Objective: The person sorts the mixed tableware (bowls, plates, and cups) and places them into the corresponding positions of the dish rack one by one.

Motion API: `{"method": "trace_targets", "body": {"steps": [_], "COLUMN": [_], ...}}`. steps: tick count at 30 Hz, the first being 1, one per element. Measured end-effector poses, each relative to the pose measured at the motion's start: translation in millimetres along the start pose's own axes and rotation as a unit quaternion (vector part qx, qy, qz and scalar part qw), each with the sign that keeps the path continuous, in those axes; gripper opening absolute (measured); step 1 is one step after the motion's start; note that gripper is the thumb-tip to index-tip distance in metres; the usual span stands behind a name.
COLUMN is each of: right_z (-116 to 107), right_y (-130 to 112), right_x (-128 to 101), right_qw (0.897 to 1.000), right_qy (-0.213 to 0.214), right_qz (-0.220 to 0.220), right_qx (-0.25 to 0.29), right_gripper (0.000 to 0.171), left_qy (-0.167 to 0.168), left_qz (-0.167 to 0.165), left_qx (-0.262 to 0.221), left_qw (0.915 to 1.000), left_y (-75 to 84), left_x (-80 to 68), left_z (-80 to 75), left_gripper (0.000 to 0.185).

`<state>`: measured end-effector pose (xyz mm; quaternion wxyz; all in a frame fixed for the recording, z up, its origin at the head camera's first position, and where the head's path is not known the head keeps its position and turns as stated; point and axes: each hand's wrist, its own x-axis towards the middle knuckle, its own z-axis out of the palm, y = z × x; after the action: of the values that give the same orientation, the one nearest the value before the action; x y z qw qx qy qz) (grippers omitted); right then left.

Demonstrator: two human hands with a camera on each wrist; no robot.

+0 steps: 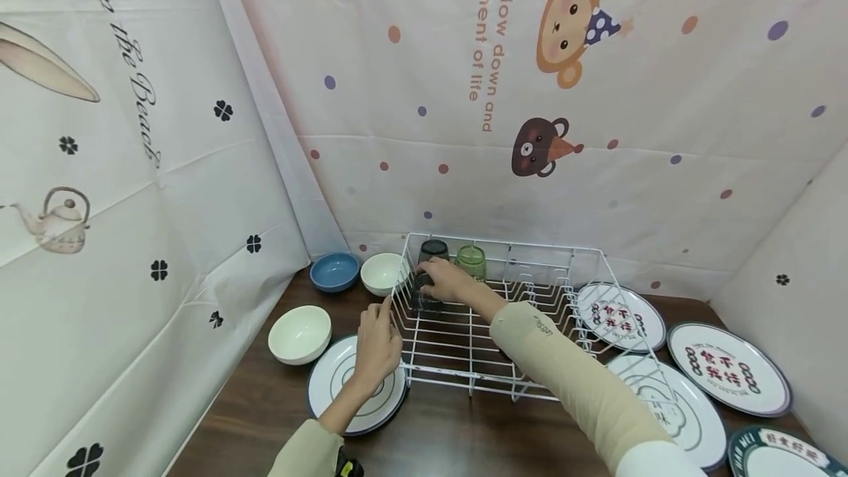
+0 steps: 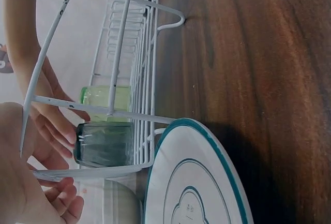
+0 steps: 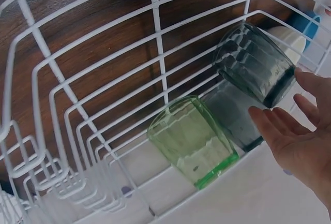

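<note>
Head view: the right hand rests loose fingers on a dark glass in the white rack. At eight o'clock of the glass, the left hand holds the rack's edge, above a plate.

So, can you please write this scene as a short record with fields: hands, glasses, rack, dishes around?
right hand: inside the rack, fingers at the grey glass, a firm grip not visible
left hand: on the rack's left edge, above the white plate
glasses: grey glass and green glass side by side, mouths down
rack: white wire, on a dark wooden table
dishes around: blue bowl, two white bowls, printed plates on the right
</note>
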<state>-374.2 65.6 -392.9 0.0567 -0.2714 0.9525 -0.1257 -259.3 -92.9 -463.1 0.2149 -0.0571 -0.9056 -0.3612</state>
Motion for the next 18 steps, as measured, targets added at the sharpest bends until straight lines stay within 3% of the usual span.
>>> {"method": "trace_targets", "body": {"steps": [5, 9, 15, 18], "right_z": [-14.6, -35.0, -63.5, -74.6], "right_y": [12.3, 34.7, 88.5, 118.3], "right_x": [-11.3, -25.8, -67.2, -95.1], "right_qw": [0.999, 0.999, 0.999, 0.997], "right_qy": [0.010, 0.014, 0.005, 0.002], "right_qz": [-0.029, -0.035, 0.040, 0.072], "right_qx": [-0.013, -0.009, -0.025, -0.042], "right_gripper": [0.036, 0.029, 0.028, 0.029], "left_qy": [0.011, 0.020, 0.008, -0.019], "left_qz": [0.012, 0.043, 0.071, 0.047], "left_qx": [0.038, 0.086, 0.090, 0.084], "left_qw": [0.9991, 0.9952, 0.9934, 0.9952], "left_y": [-1.1, -3.8, -30.1, -54.5], "left_x": [5.4, 17.3, 41.3, 50.6], "left_z": [-0.2, -6.7, -20.4, -42.0], "left_gripper": [0.048, 0.042, 0.029, 0.028]}}
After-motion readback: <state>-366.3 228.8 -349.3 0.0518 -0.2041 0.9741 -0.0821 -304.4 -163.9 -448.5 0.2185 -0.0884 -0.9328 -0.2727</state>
